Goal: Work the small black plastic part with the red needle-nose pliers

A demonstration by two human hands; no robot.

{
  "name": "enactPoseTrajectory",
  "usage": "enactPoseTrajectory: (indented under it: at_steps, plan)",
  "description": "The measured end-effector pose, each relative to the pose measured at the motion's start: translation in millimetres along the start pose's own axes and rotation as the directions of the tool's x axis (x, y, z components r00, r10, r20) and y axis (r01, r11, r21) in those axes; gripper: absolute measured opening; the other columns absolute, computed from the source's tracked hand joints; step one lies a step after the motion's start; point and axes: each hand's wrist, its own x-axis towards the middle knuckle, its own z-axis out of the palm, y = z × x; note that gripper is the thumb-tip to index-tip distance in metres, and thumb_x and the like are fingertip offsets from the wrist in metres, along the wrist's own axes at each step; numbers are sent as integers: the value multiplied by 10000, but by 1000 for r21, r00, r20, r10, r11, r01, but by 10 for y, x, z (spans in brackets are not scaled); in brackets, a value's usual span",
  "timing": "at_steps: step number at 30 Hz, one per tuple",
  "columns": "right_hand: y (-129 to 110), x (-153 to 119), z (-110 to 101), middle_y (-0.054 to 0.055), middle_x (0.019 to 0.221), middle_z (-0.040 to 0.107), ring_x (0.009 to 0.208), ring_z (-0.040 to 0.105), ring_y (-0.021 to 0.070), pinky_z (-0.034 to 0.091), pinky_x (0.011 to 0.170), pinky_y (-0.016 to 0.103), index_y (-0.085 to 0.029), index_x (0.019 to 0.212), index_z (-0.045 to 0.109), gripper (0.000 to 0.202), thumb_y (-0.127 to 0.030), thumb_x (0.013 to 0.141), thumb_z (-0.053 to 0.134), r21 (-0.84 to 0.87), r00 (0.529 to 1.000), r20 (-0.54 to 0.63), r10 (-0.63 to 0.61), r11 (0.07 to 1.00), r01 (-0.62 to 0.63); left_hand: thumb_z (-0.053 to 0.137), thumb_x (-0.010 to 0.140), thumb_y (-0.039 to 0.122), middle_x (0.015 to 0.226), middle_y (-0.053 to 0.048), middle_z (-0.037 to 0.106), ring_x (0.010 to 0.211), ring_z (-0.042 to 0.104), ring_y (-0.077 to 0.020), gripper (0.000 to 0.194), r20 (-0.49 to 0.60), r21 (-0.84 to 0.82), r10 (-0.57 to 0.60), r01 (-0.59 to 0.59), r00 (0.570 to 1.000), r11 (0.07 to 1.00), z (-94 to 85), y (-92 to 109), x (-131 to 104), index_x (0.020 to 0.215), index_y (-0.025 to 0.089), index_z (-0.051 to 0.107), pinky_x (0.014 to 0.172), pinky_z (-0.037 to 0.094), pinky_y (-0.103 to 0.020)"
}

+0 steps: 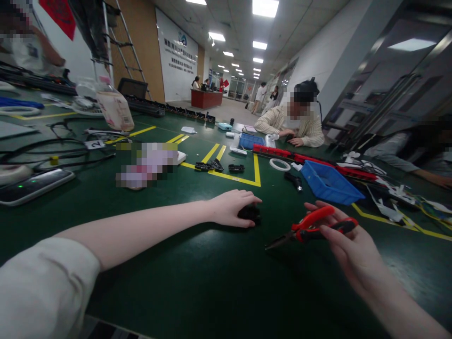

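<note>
My left hand (231, 208) is closed around a small black part (250, 213) resting on the green table, its thumb and fingers on either side. The part's exact kind is hard to make out. In my right hand (348, 240) is a pair of needle-nose pliers (310, 225) with red and black handles. Their jaws point left and down, close to the tabletop and apart from the black part. Beyond my left hand, several small black pieces (213, 165) lie near yellow tape lines, with one black piece (236, 168) a little to their right.
A blue tray (330, 182), a tape roll (279, 164) and a black tool (294, 181) lie to the right. Red strips (300, 155) run behind them. Cables (45, 141), a bottle (115, 106) and a phone-like device (35, 186) are at left. A person (291, 117) sits opposite.
</note>
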Motion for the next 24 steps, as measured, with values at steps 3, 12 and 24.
enactPoseTrajectory:
  at_steps: [3, 12, 24]
  plan:
    - [-86, -92, 85, 76, 1259, 632, 1067, 640, 309, 551, 876, 484, -318, 1130, 505, 578, -395, 633, 789, 22, 999, -8, -37, 999, 37, 694, 774, 458, 1154, -108, 563, 1027, 562, -250, 543, -15, 96, -55, 56, 998, 994, 15, -6, 8, 1192, 143, 552, 897, 448, -385]
    - [-104, -157, 95, 103, 1144, 679, 1013, 665, 300, 552, 864, 483, -277, 1231, 502, 668, -352, 637, 798, 43, 992, 128, -6, 999, 1, 593, 846, 453, 945, -32, 646, 762, 614, -172, 382, 55, 10, -249, 249, 967, 968, -5, 117, -6, 1093, 181, 489, 605, 419, -239]
    - [-192, -273, 145, 38, 1214, 657, 1059, 649, 272, 565, 865, 433, -313, 1079, 587, 540, -226, 594, 808, 225, 975, -96, -199, 950, 216, 542, 892, 443, 724, 22, 624, 596, 573, -117, 298, 136, -121, -205, 221, 969, 968, 15, 346, -25, 1021, 176, 565, 535, 379, -202]
